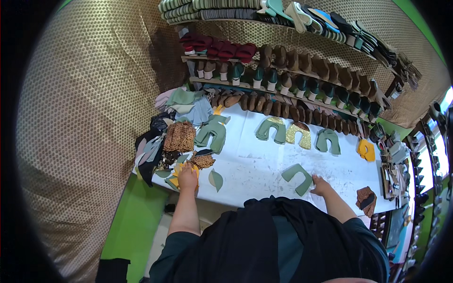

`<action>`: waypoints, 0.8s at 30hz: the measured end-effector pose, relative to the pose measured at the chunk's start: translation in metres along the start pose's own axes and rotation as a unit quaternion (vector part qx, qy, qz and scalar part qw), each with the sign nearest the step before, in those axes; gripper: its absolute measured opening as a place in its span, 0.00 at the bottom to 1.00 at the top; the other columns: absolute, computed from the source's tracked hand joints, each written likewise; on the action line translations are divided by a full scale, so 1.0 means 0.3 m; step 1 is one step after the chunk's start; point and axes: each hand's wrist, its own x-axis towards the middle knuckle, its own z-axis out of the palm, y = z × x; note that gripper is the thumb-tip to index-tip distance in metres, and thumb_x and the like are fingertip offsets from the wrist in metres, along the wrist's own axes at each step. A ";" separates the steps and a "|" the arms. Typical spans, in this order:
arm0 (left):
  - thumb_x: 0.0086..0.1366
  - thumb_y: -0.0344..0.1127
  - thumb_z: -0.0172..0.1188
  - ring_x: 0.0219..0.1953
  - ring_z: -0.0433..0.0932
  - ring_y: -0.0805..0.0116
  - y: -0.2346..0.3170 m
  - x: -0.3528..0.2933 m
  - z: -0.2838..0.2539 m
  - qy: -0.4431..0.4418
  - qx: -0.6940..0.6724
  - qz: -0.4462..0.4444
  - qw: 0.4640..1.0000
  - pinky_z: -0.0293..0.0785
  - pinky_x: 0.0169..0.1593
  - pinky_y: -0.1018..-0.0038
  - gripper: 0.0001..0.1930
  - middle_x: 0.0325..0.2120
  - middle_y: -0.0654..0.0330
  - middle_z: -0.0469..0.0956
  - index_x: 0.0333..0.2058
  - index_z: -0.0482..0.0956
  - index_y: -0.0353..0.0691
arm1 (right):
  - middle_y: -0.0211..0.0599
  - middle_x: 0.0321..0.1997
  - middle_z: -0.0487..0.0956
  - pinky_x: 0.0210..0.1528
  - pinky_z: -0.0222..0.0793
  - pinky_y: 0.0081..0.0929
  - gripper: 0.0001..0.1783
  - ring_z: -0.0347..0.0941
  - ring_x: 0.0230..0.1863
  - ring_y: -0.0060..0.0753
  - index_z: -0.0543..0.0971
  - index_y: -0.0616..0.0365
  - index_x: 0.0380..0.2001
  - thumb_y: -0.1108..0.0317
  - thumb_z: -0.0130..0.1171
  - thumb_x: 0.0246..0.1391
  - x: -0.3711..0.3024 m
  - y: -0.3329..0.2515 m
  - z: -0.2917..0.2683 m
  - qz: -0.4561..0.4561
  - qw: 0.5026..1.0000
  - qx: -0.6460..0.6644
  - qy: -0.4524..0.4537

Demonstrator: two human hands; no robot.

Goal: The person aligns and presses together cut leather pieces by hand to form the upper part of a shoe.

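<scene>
On the white-covered table a green U-shaped shoe upper piece (pixel 298 180) lies flat. My right hand (pixel 322 186) rests at its right edge, fingers apart. My left hand (pixel 188 177) is at the table's front left, its fingers closed over a yellow cut piece (pixel 175 181) in a small pile; the fingertips are partly hidden. A green half-round piece (pixel 215 180) lies to the right of that hand. Just beyond it are leopard-print scraps (pixel 203 161) and a stack of leopard-print pieces (pixel 180 137).
Farther back lie stacked green uppers (pixel 212 134), more U-shaped pieces, a gold glittery one (pixel 298 137) and a yellow one (pixel 365 150). A brown scrap (pixel 366 202) is at the right. Shelves of shoes and heels (pixel 292 89) rise behind; fabric (pixel 188 106) is heaped back left.
</scene>
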 end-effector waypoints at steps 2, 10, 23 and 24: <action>0.66 0.43 0.56 0.65 0.67 0.53 0.057 0.031 0.011 -0.014 0.011 0.004 1.000 0.61 0.67 0.58 0.27 0.63 0.50 0.69 0.60 0.72 0.35 | 0.40 0.78 0.51 0.74 0.53 0.37 0.59 0.49 0.76 0.53 0.46 0.54 0.74 0.48 0.68 0.47 0.002 0.012 0.007 0.003 1.000 0.004 -0.003; 0.64 0.54 0.56 0.72 0.56 0.56 0.143 0.090 0.016 -0.023 0.078 -0.133 0.988 0.34 0.71 0.40 0.27 0.67 0.59 0.65 0.57 0.78 0.45 | 0.41 0.79 0.49 0.76 0.50 0.38 0.59 0.46 0.76 0.58 0.46 0.54 0.74 0.49 0.68 0.48 0.004 0.015 0.027 -0.001 1.000 0.010 -0.004; 0.58 0.49 0.64 0.72 0.51 0.50 0.231 0.099 0.013 0.009 0.023 -0.179 0.984 0.36 0.69 0.35 0.16 0.67 0.58 0.64 0.41 0.87 0.49 | 0.37 0.80 0.46 0.76 0.48 0.41 0.58 0.42 0.78 0.52 0.43 0.50 0.75 0.47 0.65 0.51 -0.012 0.030 0.048 0.015 1.000 -0.001 -0.004; 0.58 0.49 0.64 0.72 0.51 0.50 0.213 0.098 0.022 0.011 0.023 -0.183 0.983 0.36 0.69 0.35 0.16 0.67 0.58 0.64 0.41 0.87 0.49 | 0.36 0.80 0.46 0.76 0.48 0.42 0.58 0.42 0.78 0.51 0.43 0.49 0.75 0.47 0.65 0.51 -0.005 0.027 0.042 0.013 1.000 -0.006 -0.004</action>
